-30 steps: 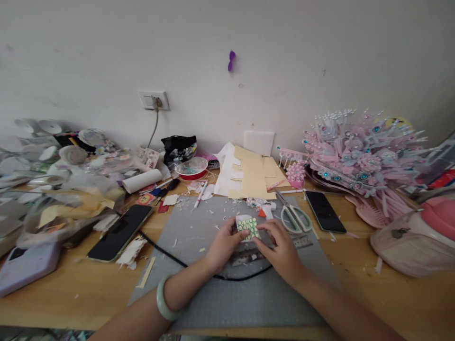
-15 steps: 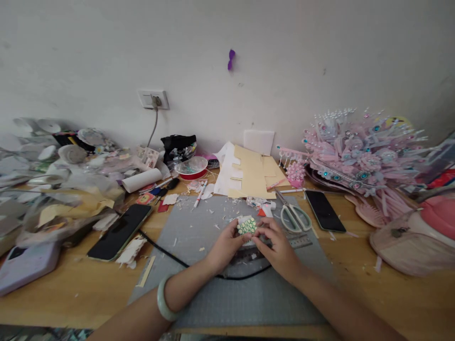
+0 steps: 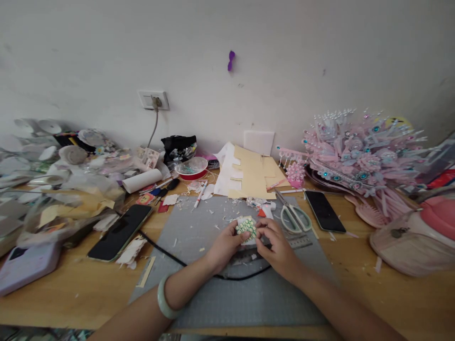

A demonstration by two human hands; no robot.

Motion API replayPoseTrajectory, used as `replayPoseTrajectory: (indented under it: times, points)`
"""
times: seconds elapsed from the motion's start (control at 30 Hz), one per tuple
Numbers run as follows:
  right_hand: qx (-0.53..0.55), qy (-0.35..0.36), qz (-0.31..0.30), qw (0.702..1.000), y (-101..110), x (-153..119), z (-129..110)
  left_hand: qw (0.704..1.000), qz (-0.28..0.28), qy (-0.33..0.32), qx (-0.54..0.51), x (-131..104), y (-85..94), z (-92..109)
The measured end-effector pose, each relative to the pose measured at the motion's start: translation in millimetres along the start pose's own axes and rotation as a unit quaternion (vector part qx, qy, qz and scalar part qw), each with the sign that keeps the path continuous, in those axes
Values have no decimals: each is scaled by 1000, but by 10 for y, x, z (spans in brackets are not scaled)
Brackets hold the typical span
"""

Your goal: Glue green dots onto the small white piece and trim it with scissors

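A small white piece with a green, scale-like pattern (image 3: 246,226) is held up over the grey cutting mat (image 3: 199,303); it looks like paper or card. My left hand (image 3: 223,246) grips its left side, the thumb lying across the front. At its right edge, my right hand (image 3: 277,244) is closed with thumb and fingertips on the piece. Under the hands lies a ruler (image 3: 302,242), partly hidden. A black cable (image 3: 170,255) curves across the mat below them. Just beyond the right hand is a white and orange-red object (image 3: 267,209), perhaps a glue gun.
Scissors (image 3: 295,218) lie right of the hands, beside a phone (image 3: 324,210). Another phone (image 3: 120,232) rests at left. Cut card sheets (image 3: 252,170) and a marker (image 3: 201,194) are behind. Pink beaded ornaments (image 3: 359,147) pile up at right, bags and supplies (image 3: 71,199) at left.
The patterned piece has turned slightly in my fingers, and my left thumb now lies higher across its front. My right fingers have shifted slightly along its edge.
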State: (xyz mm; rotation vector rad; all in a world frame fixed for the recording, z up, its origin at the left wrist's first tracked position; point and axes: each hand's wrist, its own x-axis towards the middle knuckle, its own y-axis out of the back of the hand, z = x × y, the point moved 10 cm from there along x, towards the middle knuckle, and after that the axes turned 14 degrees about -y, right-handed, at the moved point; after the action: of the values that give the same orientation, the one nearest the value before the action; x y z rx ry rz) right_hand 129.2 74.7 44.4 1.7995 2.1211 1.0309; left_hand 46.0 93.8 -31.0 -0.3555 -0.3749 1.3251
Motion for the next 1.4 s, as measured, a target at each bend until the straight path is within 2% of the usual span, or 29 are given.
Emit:
replayPoseTrajectory:
  times: [0.17,0.37,0.63,0.83,1.0,1.2,1.4]
  points:
    - [46,-26,11,999,50,10,68,1000,30,-10,-3,37,91,54]
    - [69,-109,31,991,105,14,227,997,40,-13,58,61,193,94]
    - [39,-124,24,991,117,15,280,997,31,-6,65,24,127,128]
    - [101,-167,26,981,95,20,417,998,45,11,35,0,119,102]
    - [113,-170,23,979,65,35,442,998,41,-3,51,10,124,151]
    - [196,-203,-66,957,-155,37,449,996,9,-26,82,21,62,189]
    - [278,-312,-128,900,-314,-12,557,998,-6,-13,56,6,17,147]
